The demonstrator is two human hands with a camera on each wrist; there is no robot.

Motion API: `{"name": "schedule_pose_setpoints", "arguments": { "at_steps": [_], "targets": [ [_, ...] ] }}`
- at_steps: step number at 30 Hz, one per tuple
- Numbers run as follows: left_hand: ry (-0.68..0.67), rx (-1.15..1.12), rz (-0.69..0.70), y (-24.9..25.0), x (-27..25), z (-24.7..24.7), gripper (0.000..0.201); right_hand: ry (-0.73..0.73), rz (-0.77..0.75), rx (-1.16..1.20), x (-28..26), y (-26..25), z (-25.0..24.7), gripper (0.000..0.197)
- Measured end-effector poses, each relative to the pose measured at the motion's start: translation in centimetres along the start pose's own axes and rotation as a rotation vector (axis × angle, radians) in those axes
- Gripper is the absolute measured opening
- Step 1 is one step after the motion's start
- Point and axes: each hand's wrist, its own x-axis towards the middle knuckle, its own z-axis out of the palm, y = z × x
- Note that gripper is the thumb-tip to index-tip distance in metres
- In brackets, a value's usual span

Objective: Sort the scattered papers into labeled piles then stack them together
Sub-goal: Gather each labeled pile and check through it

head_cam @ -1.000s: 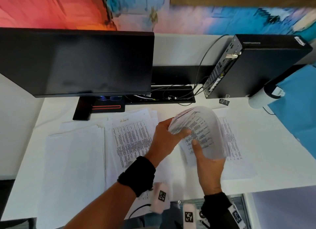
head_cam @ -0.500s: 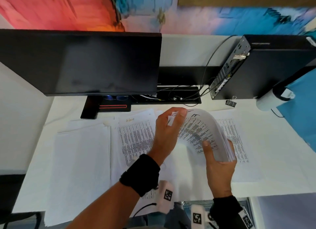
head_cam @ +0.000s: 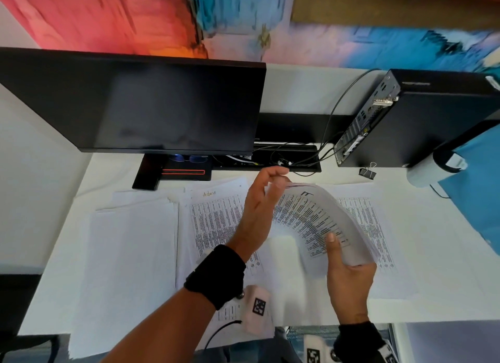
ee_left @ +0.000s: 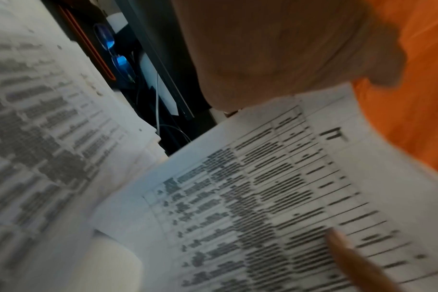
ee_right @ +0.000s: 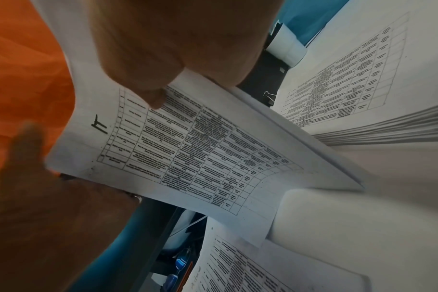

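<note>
A thick stack of printed table sheets marked "IT" (head_cam: 311, 216) arches above the desk in the head view. My right hand (head_cam: 349, 270) grips its near end, thumb (head_cam: 331, 243) pressed on the top sheet. My left hand (head_cam: 259, 205) holds the far end, fingers (head_cam: 270, 173) curled over that edge. The right wrist view shows the "IT" sheet (ee_right: 188, 148) under my right thumb (ee_right: 150, 94), and the left wrist view shows it (ee_left: 263, 187) blurred. On the desk lie a pile marked "Admin" (head_cam: 213, 219), a blank-topped pile (head_cam: 130, 254) and a printed pile (head_cam: 376, 227).
A black monitor (head_cam: 135, 105) stands at the back left on its base (head_cam: 173, 170), with glasses (head_cam: 189, 158) under it. A black computer case (head_cam: 419, 119), a binder clip (head_cam: 367, 171), a white roll (head_cam: 424, 173) and blue cloth (head_cam: 476, 194) sit at the right. Cables (head_cam: 297, 162) run behind the papers.
The IT stack has opened from a tight curl into a longer arch. My left hand rose to its far edge, and my right hand slid back to the near end.
</note>
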Motion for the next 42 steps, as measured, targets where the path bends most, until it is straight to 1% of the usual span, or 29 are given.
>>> {"name": "schedule_pose_setpoints", "arguments": {
  "at_steps": [2,4,5,8,11,13,15,17,20,24,26,28,31,34,35,37,38,39,42],
  "targets": [
    [-0.068,0.082,-0.074,-0.7,0.0,-0.4,0.038,0.005,-0.024,-0.032,0.1,0.5,-0.1,0.029],
    [-0.109,0.085,-0.175,-1.0,0.1,-0.3,0.036,0.005,-0.017,-0.021,0.1,0.6,0.2,0.030],
    [-0.126,0.068,-0.183,-1.0,0.1,-0.2,0.034,0.016,-0.013,0.000,0.2,0.3,0.4,0.030],
    [-0.147,0.002,-0.155,0.3,0.3,0.5,0.033,0.070,-0.041,0.105,0.3,-1.0,1.0,0.032],
    [-0.112,-0.062,-0.116,1.0,0.8,0.7,0.042,0.081,-0.099,0.107,0.2,-1.3,0.7,0.031],
    [-0.077,-0.064,-0.137,0.4,1.1,0.6,0.047,0.057,-0.047,0.083,0.2,0.0,0.6,0.031],
    [-0.105,-0.020,-0.168,-0.9,1.3,0.1,0.040,0.064,0.041,0.102,-0.3,1.4,0.8,0.035],
    [-0.131,0.017,-0.173,-1.4,1.0,0.0,0.030,0.094,0.076,0.138,-0.8,1.4,1.1,0.039],
    [-0.130,0.015,-0.176,-1.6,1.1,-0.2,0.030,0.079,0.041,0.146,-1.2,1.5,1.1,0.036],
    [-0.121,0.062,-0.227,-3.4,1.2,-0.5,0.030,0.100,0.111,0.130,-2.1,3.5,1.3,0.042],
    [-0.114,0.078,-0.233,-3.5,1.1,-0.3,0.027,0.098,0.097,0.146,-2.2,3.2,1.5,0.043],
    [-0.132,0.088,-0.220,-3.1,1.2,-0.2,0.027,0.065,0.082,0.163,-2.0,3.0,1.4,0.046],
    [-0.165,0.161,-0.260,-3.8,1.3,-0.8,0.030,0.022,0.116,0.082,-1.9,4.4,1.2,0.046],
    [-0.184,0.328,-0.315,-5.3,0.8,-1.8,0.026,0.003,0.150,-0.019,-1.9,5.2,0.6,0.044],
    [-0.183,0.368,-0.311,-6.0,0.7,-2.3,0.028,0.005,0.151,-0.034,-1.7,5.0,0.2,0.041],
    [-0.158,0.380,-0.329,-5.5,0.7,-2.5,0.045,0.002,0.142,-0.072,-1.1,4.0,-0.9,0.038],
    [-0.151,0.383,-0.334,-4.8,0.8,-2.5,0.050,-0.001,0.133,-0.097,-0.7,3.4,-1.5,0.037],
    [-0.157,0.394,-0.333,-4.5,1.0,-2.3,0.050,-0.005,0.126,-0.125,-0.3,2.7,-2.3,0.038],
    [-0.233,0.413,-0.331,-3.7,1.1,-1.4,0.049,-0.041,0.111,-0.176,1.7,0.4,-4.8,0.034]
  ]
}}
